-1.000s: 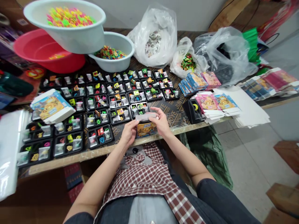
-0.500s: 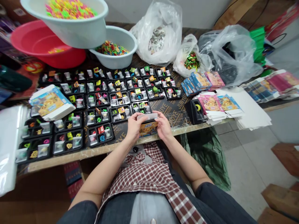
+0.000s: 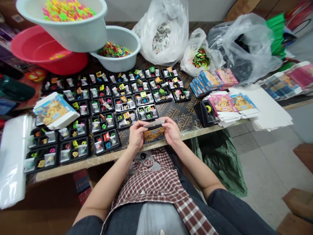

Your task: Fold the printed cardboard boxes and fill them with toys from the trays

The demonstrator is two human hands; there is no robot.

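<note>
In the head view, both my arms reach forward from my sides, elbows bent, and my hands come close together at the front edge of the dark printed bench [image 3: 183, 114]. My left hand [image 3: 137, 135] and my right hand [image 3: 171, 130] are curled in, thumbs and fingers pinching the two ends of the thin grey-white flap [image 3: 154, 123]. It sits on top of the small picture-printed card box [image 3: 154, 134], which is between my hands.
</note>
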